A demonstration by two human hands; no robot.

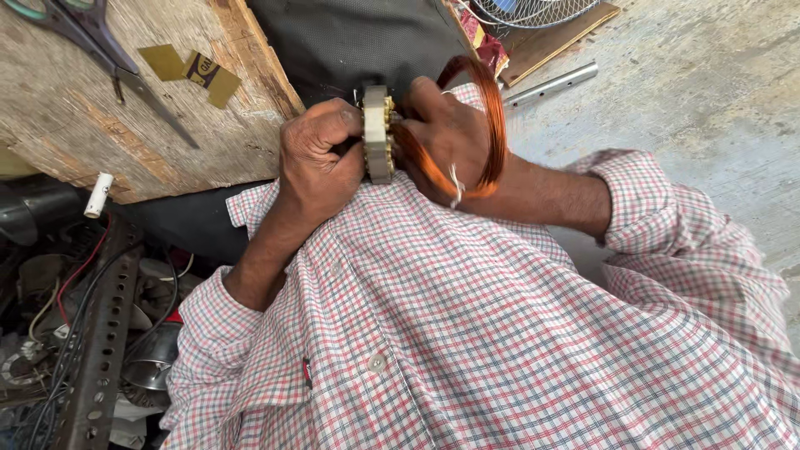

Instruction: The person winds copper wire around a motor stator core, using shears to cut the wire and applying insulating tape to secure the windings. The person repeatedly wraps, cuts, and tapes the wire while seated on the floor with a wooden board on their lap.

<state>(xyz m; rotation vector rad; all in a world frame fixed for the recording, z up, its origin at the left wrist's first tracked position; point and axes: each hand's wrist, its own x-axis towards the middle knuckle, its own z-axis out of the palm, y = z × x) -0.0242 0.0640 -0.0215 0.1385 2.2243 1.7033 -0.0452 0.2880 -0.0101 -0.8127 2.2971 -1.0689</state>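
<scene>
Taking the motor core [377,133] as the landmark: far to its left, at the bottom of the view, lie a slotted metal bar [98,350] and a tangle of wires and dark parts [50,308]. Above them, still well left of the core, a small white tube [98,194] sits at the edge of the worn wooden desk [167,125]. On the desk, up and left of the core, lie scissors [100,50] and, nearer to it, some yellow card pieces [192,71].

The left hand [321,158] is closed around the left face of the core, fingers curled tight against it. The core itself is a round stack of pale metal plates seen edge-on, held upright between both hands in front of the checked shirt [467,333], with a dark cloth [350,37] behind it.

The right hand [446,133] presses against the core's right face, fingers bent on it. A loop of copper wire [492,108] is slung over this hand and wrist, tied at one spot with a white strip [456,185].

Farther right of the core, on the concrete floor [708,92], lie a metal tube [554,83], a wooden board [567,37] and, upon the board, a wire fan guard [533,10].
</scene>
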